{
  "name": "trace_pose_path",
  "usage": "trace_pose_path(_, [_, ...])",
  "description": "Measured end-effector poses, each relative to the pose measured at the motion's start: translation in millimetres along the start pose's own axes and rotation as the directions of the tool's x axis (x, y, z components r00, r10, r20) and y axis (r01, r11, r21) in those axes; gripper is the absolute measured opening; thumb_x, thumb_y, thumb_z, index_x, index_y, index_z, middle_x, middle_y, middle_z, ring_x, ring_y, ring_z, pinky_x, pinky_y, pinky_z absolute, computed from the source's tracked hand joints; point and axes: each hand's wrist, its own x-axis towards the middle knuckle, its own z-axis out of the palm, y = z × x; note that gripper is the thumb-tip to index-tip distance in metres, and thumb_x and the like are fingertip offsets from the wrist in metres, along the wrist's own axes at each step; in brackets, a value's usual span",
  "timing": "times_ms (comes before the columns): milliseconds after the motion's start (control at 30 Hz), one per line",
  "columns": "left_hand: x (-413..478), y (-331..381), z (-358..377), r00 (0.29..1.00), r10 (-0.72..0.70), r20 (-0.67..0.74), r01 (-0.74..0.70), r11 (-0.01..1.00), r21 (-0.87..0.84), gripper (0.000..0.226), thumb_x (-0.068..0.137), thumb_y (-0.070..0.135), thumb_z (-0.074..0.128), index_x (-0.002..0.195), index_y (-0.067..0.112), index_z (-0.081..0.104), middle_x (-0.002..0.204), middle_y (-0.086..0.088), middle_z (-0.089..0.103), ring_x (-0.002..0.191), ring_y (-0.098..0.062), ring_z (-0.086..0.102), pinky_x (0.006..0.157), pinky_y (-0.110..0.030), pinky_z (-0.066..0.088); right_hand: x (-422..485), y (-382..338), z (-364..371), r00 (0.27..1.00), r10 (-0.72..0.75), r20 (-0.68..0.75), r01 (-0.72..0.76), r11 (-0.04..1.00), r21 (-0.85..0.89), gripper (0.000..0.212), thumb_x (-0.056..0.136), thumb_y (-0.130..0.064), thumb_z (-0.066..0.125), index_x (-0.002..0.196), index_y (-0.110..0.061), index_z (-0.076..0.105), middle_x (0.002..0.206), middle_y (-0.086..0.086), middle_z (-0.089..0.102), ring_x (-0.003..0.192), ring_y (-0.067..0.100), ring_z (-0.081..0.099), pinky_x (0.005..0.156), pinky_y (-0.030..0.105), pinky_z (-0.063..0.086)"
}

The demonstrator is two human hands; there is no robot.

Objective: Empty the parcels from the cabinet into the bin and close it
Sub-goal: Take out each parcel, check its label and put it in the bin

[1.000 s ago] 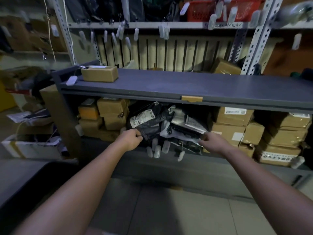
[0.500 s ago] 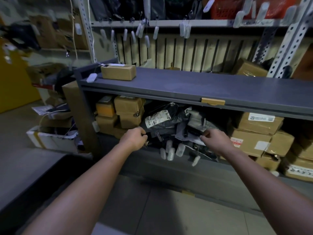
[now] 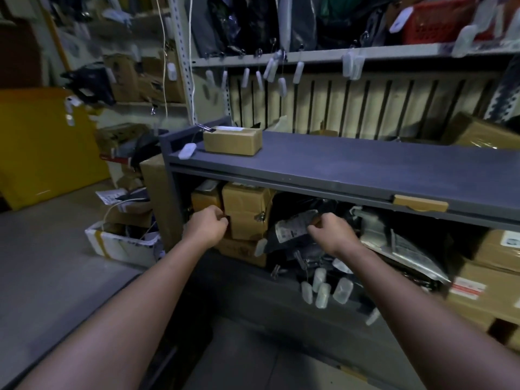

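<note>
Labelled black bag (image 3: 292,229) mid-cabinet (image 3: 337,170), at front edge, pinched in right hand (image 3: 333,233). Brown boxes (image 3: 247,212) stacked at left end. Left hand (image 3: 206,228) curled tight against those, can't tell if actually gripping anything. Small box (image 3: 232,142) sitting on cabinet top, left corner.

Pretty cluttered storeroom tbh. Up top there's a shelf (image 3: 323,56) with a red basket (image 3: 439,21) and a heap of dark bags (image 3: 247,21), and a row of white plastic tags (image 3: 298,72) dangles off its front edge. Behind those is a pale slatted panel (image 3: 365,108). A white cord (image 3: 161,52) hangs down next to the perforated metal upright (image 3: 184,60). Off to the left a big yellow board (image 3: 42,144) stands on the grey floor (image 3: 56,263), and there's a taped-up white foam box (image 3: 121,244) with wires spilling out.
</note>
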Motion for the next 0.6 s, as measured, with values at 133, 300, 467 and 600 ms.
trace_pose_path(133, [30.8, -12.4, -15.7, 0.999, 0.026, -0.019, -0.024, 0.996, 0.091, 0.045, 0.101, 0.037, 0.049, 0.143, 0.022, 0.046, 0.131, -0.007, 0.059, 0.108, -0.027, 0.060, 0.086, -0.040, 0.054, 31.5, -28.4, 18.0, 0.999, -0.009, 0.047, 0.011, 0.999, -0.046, 0.014, 0.086, -0.021, 0.055, 0.077, -0.012, 0.061, 0.091, 0.014, 0.064, 0.085, 0.033, 0.061, 0.070, 0.027, 0.040])
trace_pose_path(300, [62.4, -20.4, -29.6, 0.998, 0.046, -0.036, -0.038, 0.982, 0.185, 0.028, 0.099, 0.031, 0.047, 0.123, 0.021, 0.054, 0.101, -0.003, 0.061, 0.087, -0.023, 0.061, 0.078, -0.040, 0.056, 67.0, -54.9, 37.2, 0.996, -0.080, 0.026, 0.083, 0.990, -0.115, 0.031, 0.097, -0.036, 0.053, 0.113, -0.015, 0.068, 0.118, 0.015, 0.067, 0.106, 0.035, 0.063, 0.082, 0.033, 0.047])
trace_pose_path(467, [84.7, -17.9, -31.5, 0.999, 0.031, -0.020, -0.027, 0.988, 0.150, 0.015, 0.099, 0.027, 0.043, 0.104, 0.019, 0.055, 0.095, -0.004, 0.058, 0.085, -0.023, 0.059, 0.078, -0.038, 0.054, 95.3, -68.2, 54.9, 0.994, -0.103, -0.022, 0.100, 0.988, -0.119, 0.038, 0.102, -0.034, 0.042, 0.111, -0.007, 0.067, 0.121, 0.020, 0.066, 0.107, 0.036, 0.062, 0.080, 0.033, 0.043])
trace_pose_path(600, [96.7, -8.4, -22.8, 1.000, -0.016, 0.024, 0.019, 0.994, -0.105, 0.020, 0.102, 0.023, 0.039, 0.098, 0.012, 0.055, 0.095, -0.008, 0.057, 0.081, -0.022, 0.056, 0.067, -0.033, 0.046, 106.0, -80.1, 63.3, 0.996, 0.001, -0.091, 0.005, 0.997, 0.072, 0.045, 0.107, -0.035, 0.032, 0.121, -0.003, 0.061, 0.134, 0.021, 0.058, 0.118, 0.039, 0.056, 0.087, 0.036, 0.041])
